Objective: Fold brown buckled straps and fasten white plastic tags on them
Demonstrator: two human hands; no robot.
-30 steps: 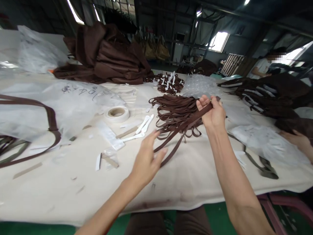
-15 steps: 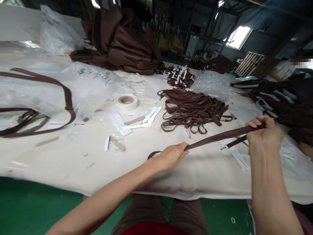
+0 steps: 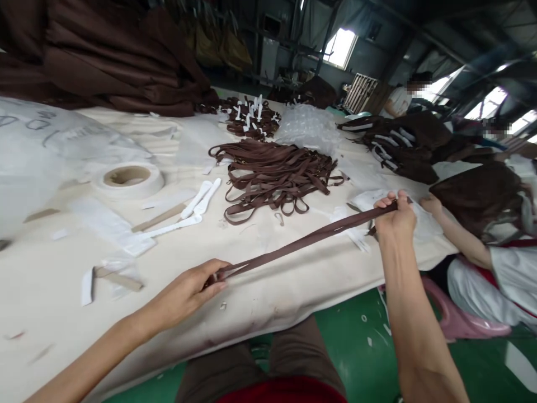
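Observation:
A long brown strap [image 3: 302, 239] is stretched taut above the table, folded so that its lengths run side by side. My left hand [image 3: 195, 288] pinches its lower left end between thumb and fingers. At the upper right, my right hand [image 3: 396, 218] is closed round the other end, with a short piece hanging below the fist. Beyond the strap lies a heap of similar brown straps [image 3: 272, 173] with looped ends. Behind that is a smaller bunch of brown straps with white ties [image 3: 251, 118].
A roll of white tape [image 3: 128, 182], white plastic strips [image 3: 197, 201] and scraps lie on the pale table [image 3: 268, 299]. Brown fabric [image 3: 109, 56] is piled at the back left, near bubble wrap [image 3: 308, 126]. At right, a co-worker's arm [image 3: 457, 224] reaches toward a brown bag [image 3: 478, 196].
My view has turned right, bringing the co-worker into sight. My left hand has moved out to the strap's left end, so a longer stretch now spans between my hands.

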